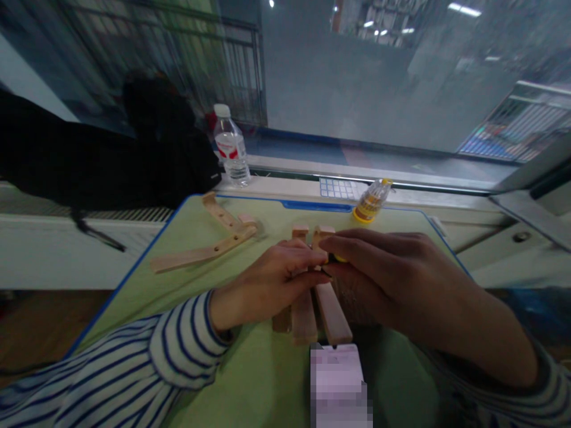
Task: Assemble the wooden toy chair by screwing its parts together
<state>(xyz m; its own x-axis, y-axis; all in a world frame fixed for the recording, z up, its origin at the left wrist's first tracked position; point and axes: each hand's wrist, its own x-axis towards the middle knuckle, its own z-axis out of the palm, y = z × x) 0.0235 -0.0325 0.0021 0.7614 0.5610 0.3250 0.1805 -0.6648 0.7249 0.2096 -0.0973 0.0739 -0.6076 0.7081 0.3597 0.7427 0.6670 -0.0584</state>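
Note:
My left hand (267, 279) is closed around a pair of parallel wooden slats (319, 312) that stand on a green mat (214, 356). My right hand (383, 273) comes in from the right, its fingers pinched on a small dark tool with a yellow handle (339, 258) held against the slats near their top. The tool is mostly hidden by my fingers. Both sleeves are blue-and-white striped.
A second wooden piece, two slats joined in a V (209, 241), lies at the mat's back left. A small amber glue bottle (372, 202) leans at the back edge. A water bottle (232, 148) and a black bag (147, 142) sit on the window ledge.

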